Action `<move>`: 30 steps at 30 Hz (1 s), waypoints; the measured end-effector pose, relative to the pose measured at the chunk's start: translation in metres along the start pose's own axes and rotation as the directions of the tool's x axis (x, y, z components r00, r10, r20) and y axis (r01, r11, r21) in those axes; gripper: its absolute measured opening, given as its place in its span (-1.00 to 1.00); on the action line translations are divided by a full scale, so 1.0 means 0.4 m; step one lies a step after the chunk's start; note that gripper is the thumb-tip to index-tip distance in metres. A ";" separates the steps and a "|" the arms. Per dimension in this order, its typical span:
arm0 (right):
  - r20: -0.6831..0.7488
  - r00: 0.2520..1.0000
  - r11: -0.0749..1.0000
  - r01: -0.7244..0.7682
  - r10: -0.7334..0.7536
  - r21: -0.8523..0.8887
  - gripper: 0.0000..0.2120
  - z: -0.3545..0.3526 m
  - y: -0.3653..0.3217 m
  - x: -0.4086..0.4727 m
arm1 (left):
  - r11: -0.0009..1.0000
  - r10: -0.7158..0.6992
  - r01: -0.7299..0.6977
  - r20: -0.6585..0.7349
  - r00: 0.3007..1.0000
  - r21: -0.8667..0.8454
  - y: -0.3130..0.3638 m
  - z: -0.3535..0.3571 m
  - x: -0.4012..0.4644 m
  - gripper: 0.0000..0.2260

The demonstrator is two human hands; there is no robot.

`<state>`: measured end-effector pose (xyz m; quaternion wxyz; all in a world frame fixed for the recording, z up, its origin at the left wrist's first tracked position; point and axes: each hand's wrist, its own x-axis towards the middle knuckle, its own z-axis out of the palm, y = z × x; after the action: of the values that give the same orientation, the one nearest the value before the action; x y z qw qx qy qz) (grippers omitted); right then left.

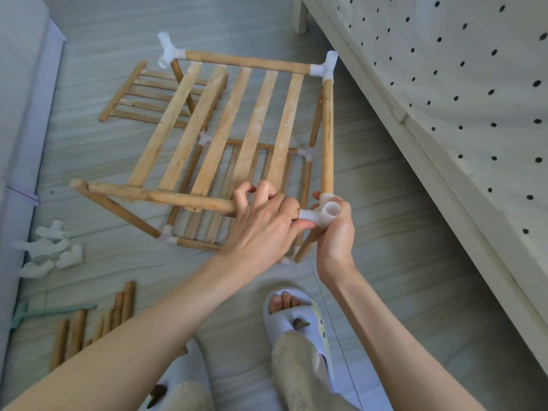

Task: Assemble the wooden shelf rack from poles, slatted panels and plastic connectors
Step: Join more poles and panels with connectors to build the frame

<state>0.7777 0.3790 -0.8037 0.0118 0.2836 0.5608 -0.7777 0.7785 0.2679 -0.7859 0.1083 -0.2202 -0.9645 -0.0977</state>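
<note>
Here, at centre frame, the left hand (262, 219) curls its fingers round the near round wooden pole (160, 197) of the upper slatted wooden panel (225, 126). Just right of it, the right hand (335, 232) grips the white plastic corner connector (321, 212) at that pole's end. The half-built rack stands on the grey floor (400, 232). Spare white connectors (50, 247) and loose wooden poles (95, 318) lie at lower left; a second slatted panel (154, 96) lies at upper left.

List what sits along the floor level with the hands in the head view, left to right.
Loose white connectors → left hand on the front pole → corner connector → right hand → spotted bedding.
</note>
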 end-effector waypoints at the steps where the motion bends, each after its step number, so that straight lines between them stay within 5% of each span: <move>1: 0.002 1.000 1.000 0.001 -0.001 0.007 -0.74 0.000 -0.001 0.002 | 1.000 0.001 -0.001 0.015 1.000 0.008 0.004 -0.001 0.002 -0.59; 5: 0.060 0.998 1.000 0.014 -0.014 0.005 -0.74 -0.002 -0.004 0.009 | 1.000 0.021 -0.021 0.035 0.999 -0.004 0.013 0.000 0.007 -0.60; 11: 0.294 0.954 0.992 -0.024 0.060 -0.125 -0.66 -0.028 -0.038 0.034 | 0.956 0.047 -0.003 0.145 0.988 -0.295 -0.005 -0.024 0.011 -0.58; 18: 0.259 0.946 0.981 -0.188 0.196 -0.053 -0.58 0.015 -0.123 0.105 | 0.978 0.157 -0.132 0.144 0.977 -0.164 -0.121 -0.067 -0.001 -0.69; 23: 0.222 0.959 0.984 -0.161 0.175 -0.079 -0.82 0.045 -0.109 0.114 | 0.948 0.217 -0.191 0.078 0.973 -0.254 -0.121 -0.045 0.000 -0.80; 30: 0.202 0.972 0.992 -0.119 0.124 -0.036 -0.80 0.056 -0.091 0.129 | 0.930 0.256 -0.230 0.058 0.965 -0.286 -0.101 -0.031 0.017 -0.87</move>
<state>0.7126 0.3883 -0.7908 0.1200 0.2360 0.5477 -0.7937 0.7566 0.2317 -0.7779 0.0422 -0.3553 -0.9106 -0.2071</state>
